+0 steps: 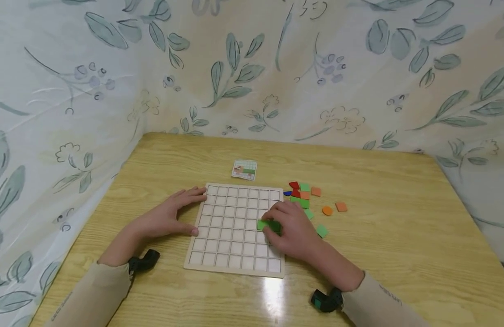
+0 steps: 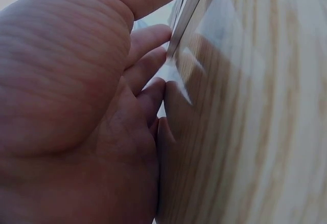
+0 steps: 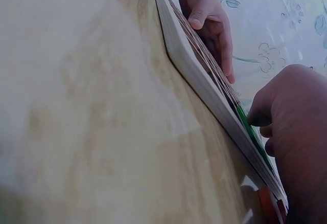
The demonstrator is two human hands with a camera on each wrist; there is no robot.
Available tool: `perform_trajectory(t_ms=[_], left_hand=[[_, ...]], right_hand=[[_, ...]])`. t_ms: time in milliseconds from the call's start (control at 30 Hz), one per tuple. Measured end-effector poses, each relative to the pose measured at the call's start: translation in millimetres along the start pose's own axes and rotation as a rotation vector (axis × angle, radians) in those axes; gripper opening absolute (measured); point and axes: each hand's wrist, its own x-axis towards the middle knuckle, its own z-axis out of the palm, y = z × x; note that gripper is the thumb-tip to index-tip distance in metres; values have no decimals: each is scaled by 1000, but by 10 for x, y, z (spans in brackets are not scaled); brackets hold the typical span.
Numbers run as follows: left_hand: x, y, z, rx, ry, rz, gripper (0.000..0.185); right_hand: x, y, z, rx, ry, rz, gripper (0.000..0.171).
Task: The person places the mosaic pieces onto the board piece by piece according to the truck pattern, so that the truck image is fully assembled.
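Observation:
A pale wooden grid board (image 1: pixel 223 235) lies on the table, seen edge-on in the right wrist view. My left hand (image 1: pixel 164 215) rests at its left edge, thumb and fingers spread and touching the frame; the left wrist view shows the palm (image 2: pixel 71 101) beside the table. Over the right side of the board, my right hand (image 1: pixel 294 229) has its fingers bent, with thumb and fingertips at a green tile (image 1: pixel 262 225). More green shows in the cells under this hand, partly hidden by it. In the right wrist view the green (image 3: pixel 246 124) sits along the board's top, close to the thumb.
Right of the board lie loose tiles: green squares (image 1: pixel 322 231), an orange circle (image 1: pixel 327 210), orange squares (image 1: pixel 341 207), red pieces (image 1: pixel 294 185) and a blue piece (image 1: pixel 287 193). A small picture card (image 1: pixel 244 169) lies behind the board. Patterned cloth (image 1: pixel 244 81) hangs behind the table.

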Motion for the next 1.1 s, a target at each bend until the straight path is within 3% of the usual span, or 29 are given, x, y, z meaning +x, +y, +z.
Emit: perform_trajectory(t_ms=[400,867,1100], left_hand=[[-2,-1,-4,13,5,12,89],[-14,22,-15,23,-1,16,89],[-8,15,-13,38,9,19,89]], right_hand=[[-24,159,-108,-37,72,-5,13],[-71,499,-296,-86,118,93,18],[-85,559,-377,-120,66,186,18]])
